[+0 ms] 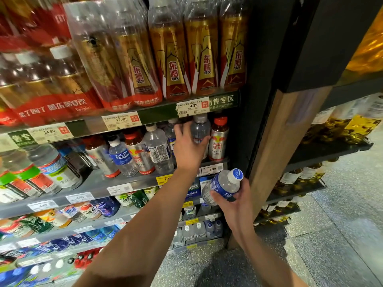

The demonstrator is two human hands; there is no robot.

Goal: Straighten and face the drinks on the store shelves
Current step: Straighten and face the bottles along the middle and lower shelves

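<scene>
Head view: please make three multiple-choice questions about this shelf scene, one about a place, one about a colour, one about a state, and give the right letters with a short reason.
1. Where is the Red Bull bottle?
A. At the right end of the shelf the left hand reaches into
B. On the floor
C. On the top shelf among the gold bottles

2. What colour is the cap of the bottle in the right hand?
A. Red
B. White with blue print
C. Green

3. What is the left hand doing?
A. Hanging idle
B. Pressing a price tag
C. Gripping a clear bottle on the shelf

Answers:
1 A: it stands just right of the gripped bottle, by the dark upright.
2 B: the cap facing the camera is white with blue lettering.
3 C: fingers and thumb curl round the bottle's body.
</scene>
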